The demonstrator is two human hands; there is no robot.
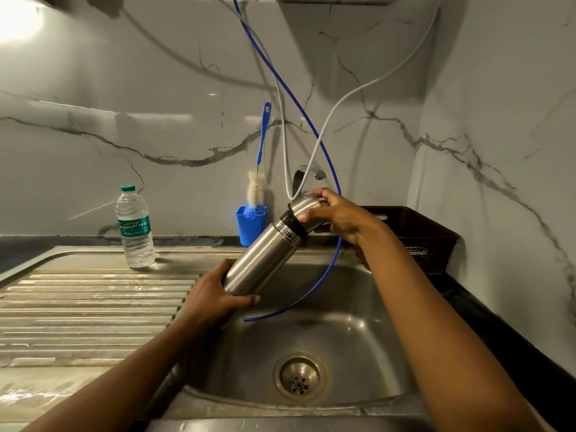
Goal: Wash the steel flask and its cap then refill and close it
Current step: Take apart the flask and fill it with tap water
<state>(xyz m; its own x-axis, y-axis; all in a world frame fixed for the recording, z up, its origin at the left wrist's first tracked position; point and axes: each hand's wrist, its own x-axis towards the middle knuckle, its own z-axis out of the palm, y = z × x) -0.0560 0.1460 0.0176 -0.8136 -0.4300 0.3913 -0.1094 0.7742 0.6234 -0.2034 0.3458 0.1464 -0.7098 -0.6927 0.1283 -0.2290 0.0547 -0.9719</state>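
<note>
The steel flask (260,258) is held tilted over the steel sink (367,310), its top pointing up and to the right. My left hand (215,296) grips the flask's lower end. My right hand (338,213) is wrapped around the steel cap (304,207), which sits on the flask's black neck. Whether the cap is screwed tight or loose I cannot tell. The tap (308,173) juts from the wall just behind the cap, and no water is running.
A plastic water bottle (135,227) stands on the ribbed drainboard (90,307) at the left. A bottle brush (258,182) rests in a blue holder (251,224) at the wall. A thin blue tube (311,288) and a white hose (327,120) hang over the sink. A dark basket (427,232) sits right.
</note>
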